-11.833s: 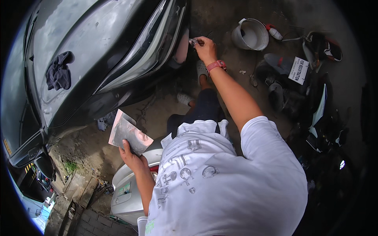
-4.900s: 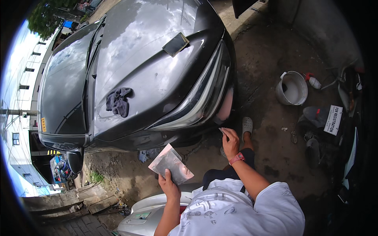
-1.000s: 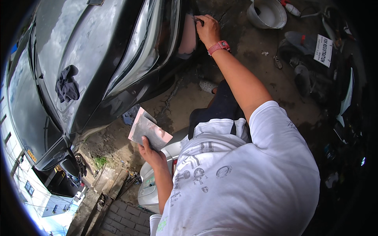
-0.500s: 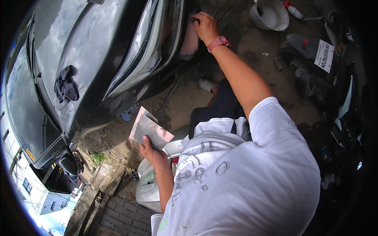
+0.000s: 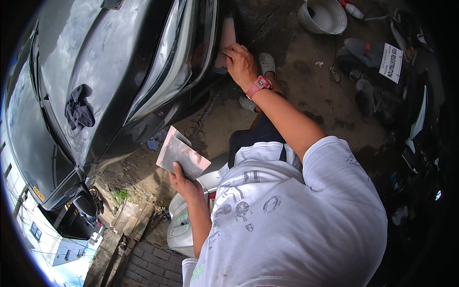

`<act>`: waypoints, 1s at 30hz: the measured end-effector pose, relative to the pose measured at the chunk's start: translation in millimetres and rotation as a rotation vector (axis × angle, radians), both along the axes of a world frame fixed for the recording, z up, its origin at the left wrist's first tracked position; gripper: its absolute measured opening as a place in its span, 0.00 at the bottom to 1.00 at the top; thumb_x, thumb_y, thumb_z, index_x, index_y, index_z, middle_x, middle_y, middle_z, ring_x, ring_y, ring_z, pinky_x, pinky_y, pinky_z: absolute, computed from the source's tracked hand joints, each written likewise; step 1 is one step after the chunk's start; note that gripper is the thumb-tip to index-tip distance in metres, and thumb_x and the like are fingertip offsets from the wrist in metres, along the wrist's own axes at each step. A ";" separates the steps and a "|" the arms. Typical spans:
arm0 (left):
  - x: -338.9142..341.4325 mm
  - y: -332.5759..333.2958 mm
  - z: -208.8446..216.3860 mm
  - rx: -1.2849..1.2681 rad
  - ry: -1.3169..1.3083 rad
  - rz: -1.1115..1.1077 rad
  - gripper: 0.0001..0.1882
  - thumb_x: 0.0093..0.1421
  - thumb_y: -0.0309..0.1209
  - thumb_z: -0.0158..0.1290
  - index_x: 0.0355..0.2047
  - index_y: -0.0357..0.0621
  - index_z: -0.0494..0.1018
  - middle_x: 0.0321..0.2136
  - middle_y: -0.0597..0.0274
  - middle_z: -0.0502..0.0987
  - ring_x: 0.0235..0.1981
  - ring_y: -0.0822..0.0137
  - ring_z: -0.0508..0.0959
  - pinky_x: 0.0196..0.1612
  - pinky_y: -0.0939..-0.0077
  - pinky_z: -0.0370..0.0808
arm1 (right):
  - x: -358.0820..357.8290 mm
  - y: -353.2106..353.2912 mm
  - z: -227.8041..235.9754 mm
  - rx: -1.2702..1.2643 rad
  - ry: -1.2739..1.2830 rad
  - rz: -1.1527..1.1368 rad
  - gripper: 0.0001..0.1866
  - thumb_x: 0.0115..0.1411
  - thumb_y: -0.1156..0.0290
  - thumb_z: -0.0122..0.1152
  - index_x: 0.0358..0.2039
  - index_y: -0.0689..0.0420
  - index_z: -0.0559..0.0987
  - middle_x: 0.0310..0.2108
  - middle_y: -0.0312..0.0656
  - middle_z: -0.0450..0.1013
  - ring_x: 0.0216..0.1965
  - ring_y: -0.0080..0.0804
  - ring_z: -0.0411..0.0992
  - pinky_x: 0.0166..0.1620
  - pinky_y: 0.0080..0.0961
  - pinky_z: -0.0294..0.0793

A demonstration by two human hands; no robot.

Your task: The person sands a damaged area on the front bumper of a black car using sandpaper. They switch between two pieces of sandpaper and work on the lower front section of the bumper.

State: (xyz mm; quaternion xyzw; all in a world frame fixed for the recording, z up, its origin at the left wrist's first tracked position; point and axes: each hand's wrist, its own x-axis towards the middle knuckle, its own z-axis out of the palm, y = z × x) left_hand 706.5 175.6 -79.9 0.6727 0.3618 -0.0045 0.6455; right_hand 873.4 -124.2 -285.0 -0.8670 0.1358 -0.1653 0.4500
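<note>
My left hand [image 5: 185, 185] grips a flat pinkish board [image 5: 179, 158] smeared with grey, thumb on top and fingers underneath. It hangs in front of my waist, apart from the car. My right hand [image 5: 242, 66], with a pink watch on the wrist, is at the corner of a dark car [image 5: 112, 103]. Its fingers are pinched against the lower end of a pale pink patch [image 5: 228, 34] on the bodywork, beside the headlight [image 5: 165, 57]. Whatever the fingertips hold is hidden.
A dark cloth [image 5: 80, 107] lies on the car's hood. At the far right stand a whitish bucket [image 5: 334, 21] and a dark motorcycle with a white plate [image 5: 391, 63]. A silver body [image 5: 179, 234] is near my left forearm, by brick paving [image 5: 148, 263].
My right hand has come down along the pink patch toward me, uncovering its upper part. My left hand and the board have barely moved. More of my feet shows.
</note>
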 end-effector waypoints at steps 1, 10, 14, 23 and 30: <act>-0.3 0.7 -0.1 0.002 0.000 -0.001 0.21 0.78 0.39 0.58 0.62 0.37 0.74 0.55 0.55 0.83 0.53 0.62 0.85 0.59 0.64 0.83 | -3.9 4.0 1.7 -0.001 0.005 0.000 0.13 0.60 0.81 0.66 0.44 0.59 0.89 0.45 0.44 0.81 0.51 0.50 0.79 0.55 0.44 0.81; -7.8 6.3 -1.0 0.010 -0.017 -0.012 0.20 0.78 0.39 0.58 0.61 0.37 0.74 0.54 0.54 0.83 0.52 0.63 0.85 0.59 0.64 0.83 | -38.0 44.8 5.1 0.007 0.025 0.029 0.16 0.58 0.82 0.69 0.48 0.59 0.89 0.45 0.44 0.80 0.50 0.49 0.78 0.55 0.43 0.81; -13.2 8.1 -0.2 -0.005 -0.031 -0.010 0.20 0.79 0.38 0.58 0.61 0.37 0.74 0.54 0.54 0.83 0.52 0.63 0.85 0.58 0.65 0.83 | -51.7 53.5 6.2 0.075 0.030 0.052 0.16 0.59 0.82 0.68 0.48 0.60 0.89 0.44 0.45 0.81 0.49 0.49 0.79 0.54 0.43 0.81; -24.4 11.6 0.2 0.012 -0.039 0.013 0.19 0.79 0.38 0.57 0.61 0.36 0.74 0.54 0.54 0.83 0.52 0.62 0.86 0.58 0.64 0.83 | -32.9 -11.4 -3.3 0.020 -0.002 -0.091 0.12 0.61 0.80 0.67 0.44 0.59 0.89 0.42 0.47 0.82 0.48 0.52 0.80 0.54 0.47 0.81; -24.2 4.8 2.0 0.010 -0.036 0.007 0.18 0.79 0.38 0.58 0.59 0.38 0.75 0.52 0.55 0.84 0.51 0.63 0.86 0.57 0.65 0.84 | -16.1 -17.6 0.6 -0.019 0.025 -0.021 0.12 0.64 0.77 0.64 0.46 0.59 0.89 0.44 0.48 0.82 0.50 0.53 0.80 0.57 0.46 0.80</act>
